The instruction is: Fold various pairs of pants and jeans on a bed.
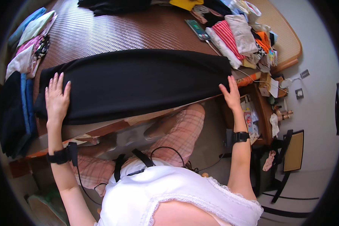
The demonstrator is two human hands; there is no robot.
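A long black garment (141,84) lies folded lengthwise across the near side of a bed covered with a brown woven mat (101,34). Flat on its left end rests my left hand (57,94), palm down with the thumb out to the side. At the opposite end, my right hand (231,94) touches the near right corner, thumb and fingers apart. Neither hand grips the cloth. The garment's surface is mostly smooth, with soft creases near its far edge. What kind of garment it is, I cannot tell.
Folded clothes (31,53) are stacked at the left, beside dark folded trousers (14,113). More clothes (240,36) pile up at the right, near a phone (197,30) on a white cable. An open drawer (251,121) and a chair (293,151) stand to my right.
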